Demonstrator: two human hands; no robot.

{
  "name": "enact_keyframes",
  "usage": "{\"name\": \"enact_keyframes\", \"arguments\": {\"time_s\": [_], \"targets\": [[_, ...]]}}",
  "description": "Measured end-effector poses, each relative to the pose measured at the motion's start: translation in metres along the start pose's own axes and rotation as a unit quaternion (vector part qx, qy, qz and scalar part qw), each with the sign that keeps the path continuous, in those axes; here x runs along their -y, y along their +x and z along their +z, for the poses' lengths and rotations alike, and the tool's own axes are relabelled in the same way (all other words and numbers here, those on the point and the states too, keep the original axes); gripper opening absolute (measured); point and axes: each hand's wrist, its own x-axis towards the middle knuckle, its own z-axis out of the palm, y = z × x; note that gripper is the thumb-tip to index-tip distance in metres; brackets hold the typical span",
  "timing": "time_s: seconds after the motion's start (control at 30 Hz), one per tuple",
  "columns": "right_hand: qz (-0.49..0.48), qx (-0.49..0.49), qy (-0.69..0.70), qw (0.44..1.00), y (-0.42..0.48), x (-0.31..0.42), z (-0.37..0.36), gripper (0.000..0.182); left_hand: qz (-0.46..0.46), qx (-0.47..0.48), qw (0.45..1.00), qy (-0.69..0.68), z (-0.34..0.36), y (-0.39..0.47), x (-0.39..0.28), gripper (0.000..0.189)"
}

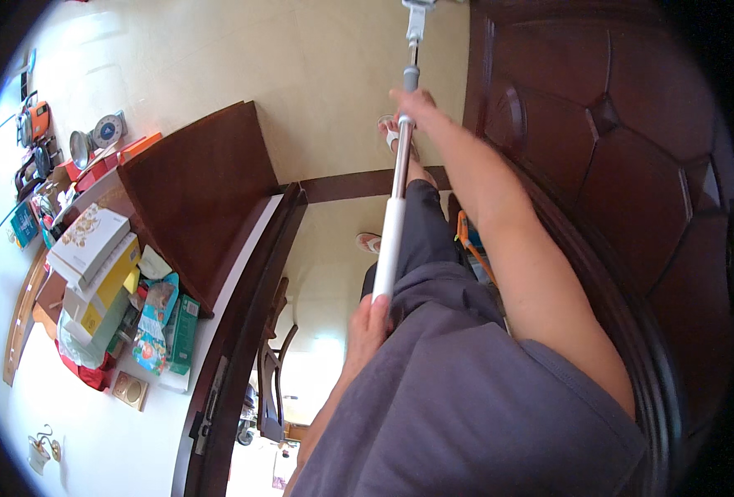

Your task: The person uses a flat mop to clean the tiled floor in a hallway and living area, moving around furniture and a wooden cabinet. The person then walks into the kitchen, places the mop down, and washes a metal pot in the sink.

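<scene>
A long-handled floor tool, apparently a flat mop, runs up the middle of the view, with a white sleeve and a metal pole [402, 163]. My left hand [368, 329] is closed around the lower end of the white sleeve, close to my shirt. Farther up, my right hand [418, 107] holds the pole just below its grey collar [411, 77], the arm stretched out. The white joint [416, 23] of the tool is over the pale floor; its head is mostly cut off by the top edge.
A dark panelled wooden door [640, 155] stands at the right. A dark door frame [249, 310] and a brown cabinet [205, 192] are at the left, beside boxes [90, 242], bags and a dial scale [109, 130]. A dark threshold strip [360, 185] crosses the floor near my sandalled feet.
</scene>
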Motion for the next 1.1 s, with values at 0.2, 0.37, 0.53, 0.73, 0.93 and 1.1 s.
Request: {"name": "enact_keyframes", "arguments": {"time_s": [0.2, 0.37, 0.53, 0.73, 0.93, 1.1], "targets": [[-0.056, -0.027, 0.065, 0.996, -0.104, -0.155, 0.056, 0.038, 0.031, -0.035, 0.998, 0.032, -0.073, -0.059, 0.15, 0.037], [0.05, -0.006, 0.048, 0.998, -0.195, -0.269, 0.078, 0.04, 0.047, -0.068, 0.996, -0.014, -0.109, -0.107, 0.27, 0.029], [0.064, 0.029, 0.102, 0.992, -0.262, -0.374, 0.115, 0.035, 0.039, -0.112, 0.991, 0.063, -0.131, -0.177, 0.331, 0.023], [0.129, 0.045, 0.1, 0.986, -0.328, -0.475, 0.184, 0.028, -0.019, -0.268, 0.953, 0.14, -0.172, -0.253, 0.388, 0.04], [0.251, 0.194, 0.072, 0.945, -0.394, -0.491, 0.225, 0.03, -0.025, -0.399, 0.91, 0.106, -0.182, -0.306, 0.442, 0.047], [0.128, 0.162, 0.055, 0.977, -0.336, -0.45, 0.233, 0.018, -0.085, -0.342, 0.917, 0.184, -0.166, -0.224, 0.548, 0.037]]}}
